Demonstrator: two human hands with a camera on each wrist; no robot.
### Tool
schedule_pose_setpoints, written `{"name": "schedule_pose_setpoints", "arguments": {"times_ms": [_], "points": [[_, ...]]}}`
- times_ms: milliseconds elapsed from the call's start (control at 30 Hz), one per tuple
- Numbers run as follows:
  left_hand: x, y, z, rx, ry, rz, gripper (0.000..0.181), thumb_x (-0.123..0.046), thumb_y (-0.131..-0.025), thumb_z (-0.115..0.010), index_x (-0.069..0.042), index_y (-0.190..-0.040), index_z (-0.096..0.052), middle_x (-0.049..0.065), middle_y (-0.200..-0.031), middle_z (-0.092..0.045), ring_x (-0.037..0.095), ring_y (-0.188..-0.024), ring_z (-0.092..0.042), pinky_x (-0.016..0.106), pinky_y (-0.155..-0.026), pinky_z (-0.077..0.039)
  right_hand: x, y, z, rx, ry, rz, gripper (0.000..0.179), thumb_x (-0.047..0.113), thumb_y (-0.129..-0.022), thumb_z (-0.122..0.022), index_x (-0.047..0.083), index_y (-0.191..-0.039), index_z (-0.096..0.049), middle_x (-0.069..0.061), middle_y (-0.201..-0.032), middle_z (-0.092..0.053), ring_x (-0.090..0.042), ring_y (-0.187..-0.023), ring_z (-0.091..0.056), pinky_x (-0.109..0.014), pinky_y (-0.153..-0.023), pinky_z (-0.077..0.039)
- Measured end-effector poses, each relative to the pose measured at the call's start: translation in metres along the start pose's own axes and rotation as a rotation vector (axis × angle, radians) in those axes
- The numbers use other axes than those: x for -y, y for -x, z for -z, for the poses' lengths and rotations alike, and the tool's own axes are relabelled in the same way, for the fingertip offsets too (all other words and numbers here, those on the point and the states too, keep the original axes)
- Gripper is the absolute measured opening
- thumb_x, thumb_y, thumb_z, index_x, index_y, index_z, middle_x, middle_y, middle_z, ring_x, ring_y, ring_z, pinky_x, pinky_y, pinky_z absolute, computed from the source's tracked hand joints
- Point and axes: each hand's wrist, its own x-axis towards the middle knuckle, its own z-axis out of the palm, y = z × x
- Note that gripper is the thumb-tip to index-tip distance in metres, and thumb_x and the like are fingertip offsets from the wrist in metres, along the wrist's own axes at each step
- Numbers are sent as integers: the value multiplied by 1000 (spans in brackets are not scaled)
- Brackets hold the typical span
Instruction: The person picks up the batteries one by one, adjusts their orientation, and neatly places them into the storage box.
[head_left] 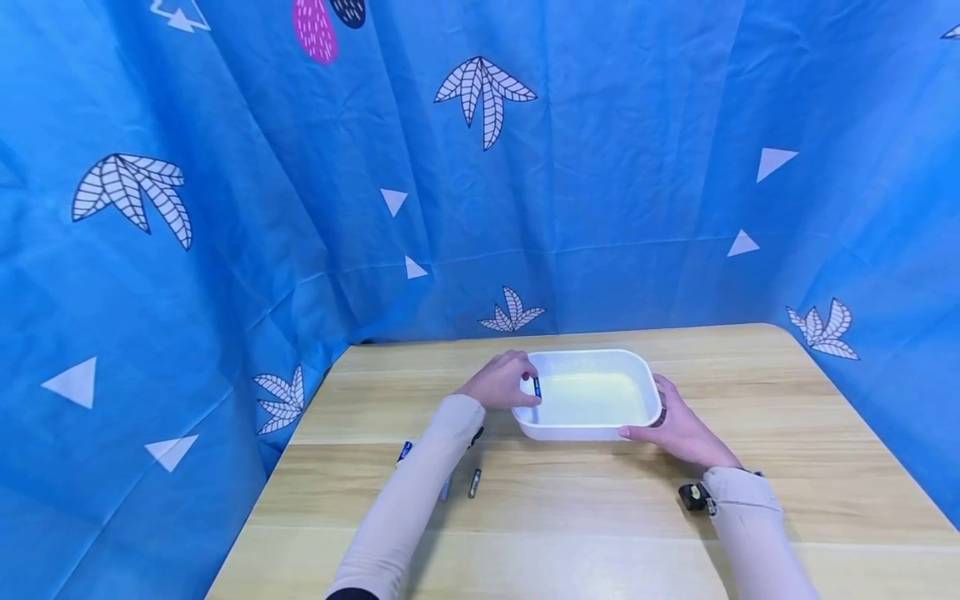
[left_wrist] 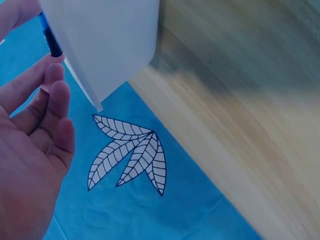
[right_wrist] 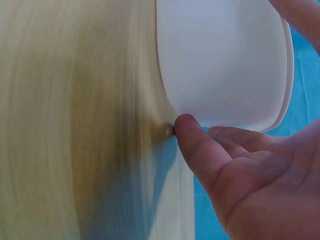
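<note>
A white rectangular plastic container [head_left: 592, 432] stands on the table, its open top facing up. My left hand [head_left: 504, 381] pinches a small blue-and-black battery [head_left: 537, 387] over the container's left end. In the left wrist view the battery [left_wrist: 50, 37] sits between fingertip and thumb, beside the container's wall [left_wrist: 110, 40]. At the right end, my right hand [head_left: 682, 427] grips the container, thumb at the near corner and fingers round the side. The right wrist view has the right hand's fingers [right_wrist: 200, 150] against the container's underside edge.
Left of the container, near my left forearm, lie a blue battery [head_left: 405, 451], a grey-black battery [head_left: 475, 483] and a partly hidden pale one [head_left: 445, 487]. A patterned blue curtain [head_left: 637, 167] hangs behind and beside the wooden table [head_left: 600, 533].
</note>
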Motion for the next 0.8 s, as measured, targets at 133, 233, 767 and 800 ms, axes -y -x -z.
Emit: {"name": "schedule_pose_setpoints", "arguments": {"times_ms": [133, 233, 767, 800], "points": [[0, -3, -4, 13, -49, -9, 48, -41, -85, -83, -11, -121, -75, 0, -116, -69, 15, -104, -60, 30, -96, -53, 0, 1, 0, 3, -1, 1, 124, 36, -78, -90, -1, -162, -7, -34, -162, -25, -56, -144, -36, -73, -117, -28], [-1, -5, -5, 13, -65, -14, 48, -39, -84, -83, -10, -121, -75, 2, -117, -70, 15, -104, -61, 31, -97, -53, 0, 1, 0, 3, -8, 3, 124, 36, -78, -90, -1, -162, -7, -34, -163, -24, -56, -144, -36, -72, -117, -27], [-3, -18, -15, 76, -327, -61, 33, -42, -82, -84, -15, -100, -78, -2, -103, -71, 15, -96, -59, 35, -97, -49, 0, 3, 0, -4, -6, 20, 123, 35, -77, -90, -2, -162, -9, -33, -163, -25, -55, -145, -35, -73, -117, -27], [-4, -18, -16, 78, -346, -58, 32, -43, -82, -84, -16, -98, -78, -3, -101, -70, 14, -95, -58, 35, -96, -48, 0, 2, 0, -5, -9, 22, 122, 34, -77, -90, -2, -162, -10, -33, -163, -25, -56, -145, -35, -73, -117, -27]]}}
